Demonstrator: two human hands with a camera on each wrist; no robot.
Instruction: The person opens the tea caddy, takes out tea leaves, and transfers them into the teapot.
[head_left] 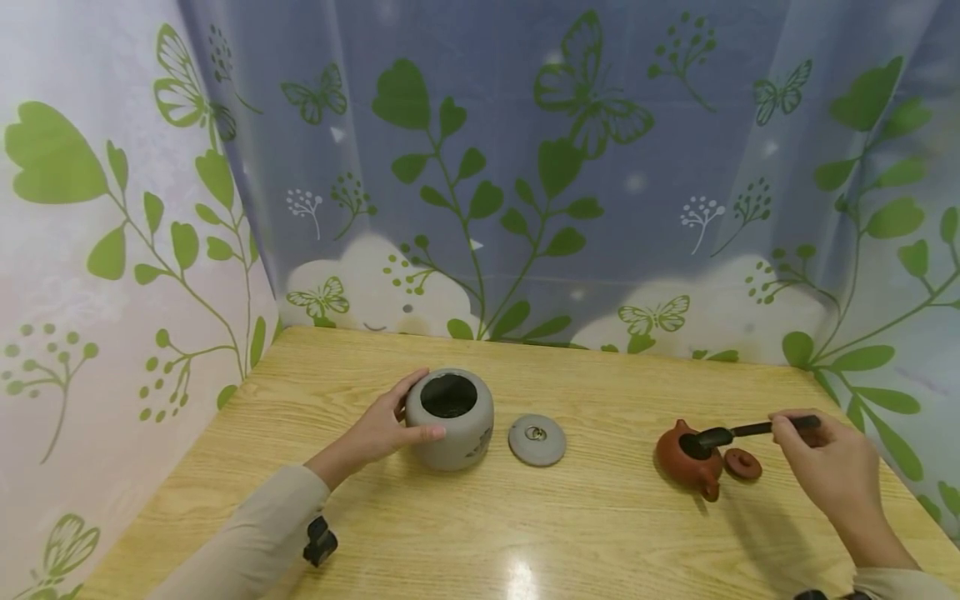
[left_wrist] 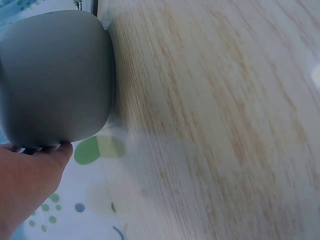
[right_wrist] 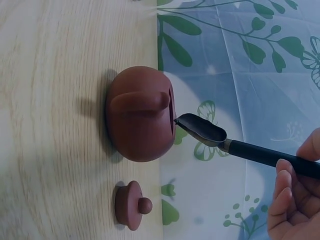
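My left hand (head_left: 382, 429) grips the side of a round grey jar (head_left: 450, 442), thumb on the near side and fingers around the far side. The jar stands upright, its dark mouth uncovered; what lies inside is too dim to tell. Between thumb and fingers, my right hand (head_left: 836, 467) pinches the handle of a black tea scoop (right_wrist: 202, 130). The scoop's tip is at the open mouth of a reddish-brown clay teapot (right_wrist: 142, 135), whose inside is hidden in the right wrist view. Beside the teapot lies its small lid (head_left: 742, 464).
A flat grey lid (head_left: 537, 442) with a ring on top lies just right of the jar. All stand on a light wood-grain table (head_left: 585, 533). Curtains (head_left: 480, 167) with leaves and butterflies hang along the table's back and sides.
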